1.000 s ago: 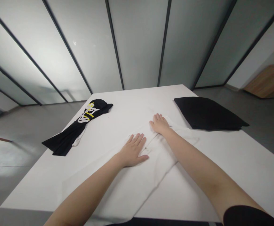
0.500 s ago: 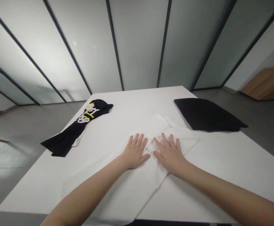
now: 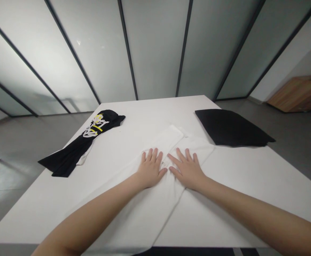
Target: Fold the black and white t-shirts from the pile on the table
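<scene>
A white shirt (image 3: 145, 213) lies spread over the table, its near end reaching the front edge. What looks like its collar (image 3: 177, 132) points away from me. My left hand (image 3: 150, 169) rests flat on the cloth with fingers spread. Close beside it, my right hand (image 3: 186, 169) also presses flat on the shirt, fingers apart. A small gap with wrinkled cloth separates the two thumbs. Neither hand grips anything.
On the left of the white table (image 3: 150, 110) lies a bunched black garment (image 3: 77, 149) with a white and yellow print. A folded black cloth (image 3: 231, 128) is at the right edge. Frosted glass panels (image 3: 155, 49) stand behind, and a wooden cabinet (image 3: 299, 94) stands far right.
The whole view has shifted slightly, so everything sits a little further left and higher. Both hands stay flat at about the same place on the shirt.
</scene>
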Tool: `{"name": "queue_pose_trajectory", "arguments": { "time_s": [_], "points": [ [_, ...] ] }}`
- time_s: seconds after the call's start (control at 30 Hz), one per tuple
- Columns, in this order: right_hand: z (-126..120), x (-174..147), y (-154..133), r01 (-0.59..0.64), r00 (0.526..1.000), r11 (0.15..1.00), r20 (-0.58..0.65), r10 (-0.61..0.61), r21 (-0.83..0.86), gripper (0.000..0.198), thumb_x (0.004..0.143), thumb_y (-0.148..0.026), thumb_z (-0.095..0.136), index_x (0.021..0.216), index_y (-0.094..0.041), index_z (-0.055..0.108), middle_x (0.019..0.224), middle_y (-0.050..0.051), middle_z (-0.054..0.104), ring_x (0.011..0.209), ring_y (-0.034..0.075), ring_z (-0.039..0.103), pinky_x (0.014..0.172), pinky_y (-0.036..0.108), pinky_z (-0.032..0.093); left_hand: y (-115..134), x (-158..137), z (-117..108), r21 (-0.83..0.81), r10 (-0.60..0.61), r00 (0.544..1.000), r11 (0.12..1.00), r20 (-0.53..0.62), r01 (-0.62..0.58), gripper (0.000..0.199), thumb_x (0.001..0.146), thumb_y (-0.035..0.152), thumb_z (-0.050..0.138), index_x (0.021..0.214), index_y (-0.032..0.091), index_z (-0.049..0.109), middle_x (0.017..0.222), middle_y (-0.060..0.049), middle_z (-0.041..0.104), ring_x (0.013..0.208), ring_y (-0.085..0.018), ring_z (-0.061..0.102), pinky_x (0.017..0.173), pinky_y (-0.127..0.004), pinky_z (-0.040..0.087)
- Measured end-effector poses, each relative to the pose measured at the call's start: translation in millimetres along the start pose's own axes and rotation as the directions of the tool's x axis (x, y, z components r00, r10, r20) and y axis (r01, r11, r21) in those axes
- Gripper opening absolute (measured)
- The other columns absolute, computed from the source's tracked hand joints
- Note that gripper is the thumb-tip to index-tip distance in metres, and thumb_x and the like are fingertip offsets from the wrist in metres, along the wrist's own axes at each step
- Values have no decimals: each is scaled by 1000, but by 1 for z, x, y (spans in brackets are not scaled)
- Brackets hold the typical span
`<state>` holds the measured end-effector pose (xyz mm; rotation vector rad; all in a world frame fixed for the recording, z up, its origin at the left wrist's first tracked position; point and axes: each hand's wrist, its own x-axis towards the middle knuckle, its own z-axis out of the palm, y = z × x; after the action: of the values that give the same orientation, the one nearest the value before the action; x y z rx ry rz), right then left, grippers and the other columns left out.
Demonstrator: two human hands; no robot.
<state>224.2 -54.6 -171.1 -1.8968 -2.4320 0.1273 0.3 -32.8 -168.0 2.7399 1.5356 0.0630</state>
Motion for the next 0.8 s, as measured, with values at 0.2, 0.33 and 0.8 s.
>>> {"name": "queue_pose_trajectory", "arguments": {
  "time_s": [0.2,0.33,0.8],
  "points": [
    [-15,77,23,136,990,990,37,-137,28,68,107,-63,48,170,-40,40,181,8,26,164,51,20,127,75,17,-11,42,-3,-14,-198,979,980,45,199,80,109,61,32,173,13,30,179,-22,22,166,-44,20,130,-70,20],
    [-16,132,39,215,977,972,-10,-215,99,66,106,-57,54,168,-35,47,179,10,30,164,48,21,129,72,18,-17,78,-3,-33,-338,939,939,66,341,83,108,60,28,174,10,25,180,-23,18,167,-45,16,131,-70,16],
    [-9,132,43,230,943,909,-312,-119,347,49,110,-41,43,149,-23,67,165,14,55,159,37,40,129,67,25,-49,159,-3,-112,-604,796,790,35,603,83,105,57,28,173,9,30,180,-23,19,167,-43,16,132,-68,14]
  ]
}}
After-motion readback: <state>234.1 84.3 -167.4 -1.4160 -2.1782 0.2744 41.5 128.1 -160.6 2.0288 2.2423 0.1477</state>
